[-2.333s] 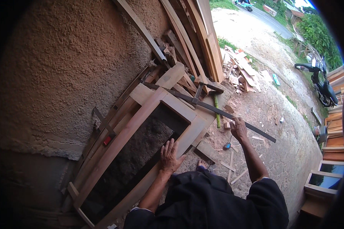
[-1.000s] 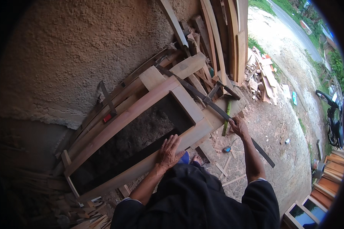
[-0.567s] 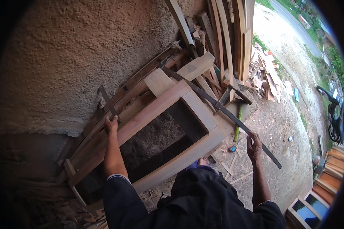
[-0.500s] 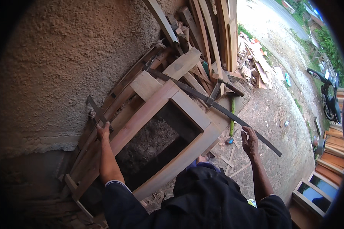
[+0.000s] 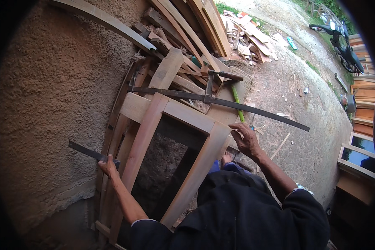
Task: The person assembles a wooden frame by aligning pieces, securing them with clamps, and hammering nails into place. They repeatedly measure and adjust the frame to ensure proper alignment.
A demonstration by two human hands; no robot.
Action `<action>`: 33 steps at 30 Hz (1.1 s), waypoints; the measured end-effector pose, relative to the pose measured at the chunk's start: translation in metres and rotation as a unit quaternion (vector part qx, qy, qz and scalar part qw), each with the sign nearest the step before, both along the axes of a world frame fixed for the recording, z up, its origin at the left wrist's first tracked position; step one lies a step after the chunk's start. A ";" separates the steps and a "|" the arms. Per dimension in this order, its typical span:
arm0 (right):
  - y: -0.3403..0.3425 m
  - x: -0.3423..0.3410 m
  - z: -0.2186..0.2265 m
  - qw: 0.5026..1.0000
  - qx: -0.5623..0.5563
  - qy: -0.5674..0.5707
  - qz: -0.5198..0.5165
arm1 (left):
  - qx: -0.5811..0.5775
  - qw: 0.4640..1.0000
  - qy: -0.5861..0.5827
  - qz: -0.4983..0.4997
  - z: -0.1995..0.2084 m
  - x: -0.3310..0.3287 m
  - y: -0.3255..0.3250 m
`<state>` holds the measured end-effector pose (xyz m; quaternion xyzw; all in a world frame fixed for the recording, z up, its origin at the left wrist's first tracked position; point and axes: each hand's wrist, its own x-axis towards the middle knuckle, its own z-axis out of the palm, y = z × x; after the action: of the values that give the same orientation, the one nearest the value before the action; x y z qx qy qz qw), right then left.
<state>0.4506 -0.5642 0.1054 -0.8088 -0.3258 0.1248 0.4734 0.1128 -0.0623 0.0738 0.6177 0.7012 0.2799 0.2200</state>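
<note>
My left hand is closed around the stock of a try square, whose dark blade points left toward the wall. Under my arms lies a wooden frame with a wide rectangular opening. At its near right corner is my right hand, fingers loosely bent and apart, fingertips at or just beside the wood; nothing shows in its grasp. Across the far end runs a long, dark bar clamp with a wooden-handled screw.
A rough wall rises at the left. Long boards lean at the back, beside scrap wood. A green-handled tool rests beyond the frame. A motorcycle and a glazed wooden frame are at the right.
My right hand has moved left from beside the clamp bar to the frame's corner. My left hand has shifted outward with the square toward the wall. The view has turned.
</note>
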 end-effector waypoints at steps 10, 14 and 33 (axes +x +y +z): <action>0.033 -0.084 -0.004 0.921 0.126 0.358 0.083 | -0.180 0.849 -0.415 -0.273 0.032 0.181 -0.280; 0.011 -0.066 -0.032 0.913 0.184 0.364 -0.021 | -0.323 0.802 -0.436 -0.251 0.003 0.230 -0.347; -0.023 -0.015 -0.071 0.896 0.133 0.422 -0.035 | 0.140 0.670 0.169 -0.709 -0.020 0.195 -0.372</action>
<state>0.4353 -0.5867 0.0347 -0.6207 -0.0804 0.3937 0.6733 0.3075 -0.4345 0.0536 0.9893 0.0305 0.0250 0.1408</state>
